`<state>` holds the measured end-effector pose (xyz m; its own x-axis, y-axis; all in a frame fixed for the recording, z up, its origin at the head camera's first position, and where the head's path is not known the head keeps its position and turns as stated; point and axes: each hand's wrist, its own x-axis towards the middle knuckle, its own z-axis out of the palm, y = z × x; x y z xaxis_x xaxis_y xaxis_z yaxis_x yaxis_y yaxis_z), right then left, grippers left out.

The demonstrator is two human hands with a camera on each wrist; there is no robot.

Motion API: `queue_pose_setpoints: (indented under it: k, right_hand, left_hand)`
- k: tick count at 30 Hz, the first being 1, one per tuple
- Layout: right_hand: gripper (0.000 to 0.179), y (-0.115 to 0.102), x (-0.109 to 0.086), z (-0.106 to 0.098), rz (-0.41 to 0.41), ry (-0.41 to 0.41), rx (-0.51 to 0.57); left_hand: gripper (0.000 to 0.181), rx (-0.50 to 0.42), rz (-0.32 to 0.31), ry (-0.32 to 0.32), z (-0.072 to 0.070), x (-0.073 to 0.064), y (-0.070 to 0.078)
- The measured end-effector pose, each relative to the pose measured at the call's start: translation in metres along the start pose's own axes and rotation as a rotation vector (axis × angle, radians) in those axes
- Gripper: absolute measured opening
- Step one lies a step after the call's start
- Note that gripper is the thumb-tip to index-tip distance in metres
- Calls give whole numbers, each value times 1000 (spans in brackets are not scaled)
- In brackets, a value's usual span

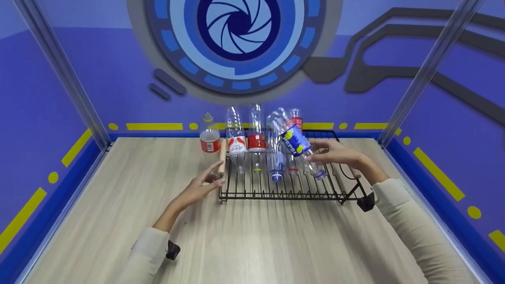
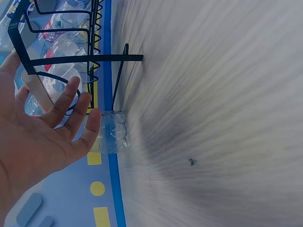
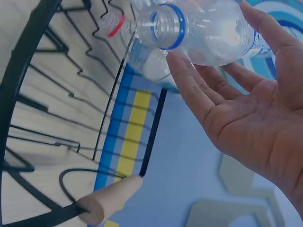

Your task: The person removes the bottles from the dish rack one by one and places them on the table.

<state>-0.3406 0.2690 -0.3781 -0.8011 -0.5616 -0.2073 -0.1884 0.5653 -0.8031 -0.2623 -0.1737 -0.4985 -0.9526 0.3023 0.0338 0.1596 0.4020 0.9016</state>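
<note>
My right hand [image 1: 335, 152] holds a clear plastic bottle [image 1: 296, 141] with a blue and yellow label, tilted neck down over the right part of a black wire dish rack [image 1: 284, 196]. In the right wrist view, thumb and fingers lie on opposite sides of this bottle [image 3: 215, 35], its blue neck ring showing. Several clear bottles stand neck down in the rack, among them one with a red label [image 1: 257, 142] and one with a blue cap [image 1: 277, 177]. At the rack's left end, my left hand [image 1: 199, 188] has its fingers loosely spread beside the wooden handle [image 1: 222, 156].
Left of the rack, a bottle [image 1: 210, 144] with a red label stands upright on the wood-grain table [image 1: 244, 244]. A second wooden handle [image 3: 111, 201] is on the rack's right end. Purple panels and metal posts [image 1: 426, 75] enclose the table.
</note>
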Motion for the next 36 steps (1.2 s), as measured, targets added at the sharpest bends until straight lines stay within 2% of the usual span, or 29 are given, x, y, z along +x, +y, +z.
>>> queue_pose_setpoints:
  k: [6, 17, 24, 28, 33, 36]
  right_hand:
    - [74, -12, -5, 10, -22, -27, -82]
    - [70, -24, -7, 22, -37, -103, -72]
    - [65, -25, -14, 26, -89, -115, -99]
    - [66, -26, -18, 28, -115, -143, -103]
    - [65, -26, -20, 31, -145, -175, -115]
    - [63, -27, -21, 33, -169, -186, -135]
  left_hand:
    - [65, -14, -5, -8, 0, -1, 0]
    - [65, -6, 4, -3, 0, -3, 0]
    - [65, -16, 0, 6, 0, -3, 3]
    - [66, -2, 8, 74, 2, -4, 13]
    - [53, 24, 71, 269, 4, -4, 35]
    - [44, 2, 132, 335, 4, -4, 51]
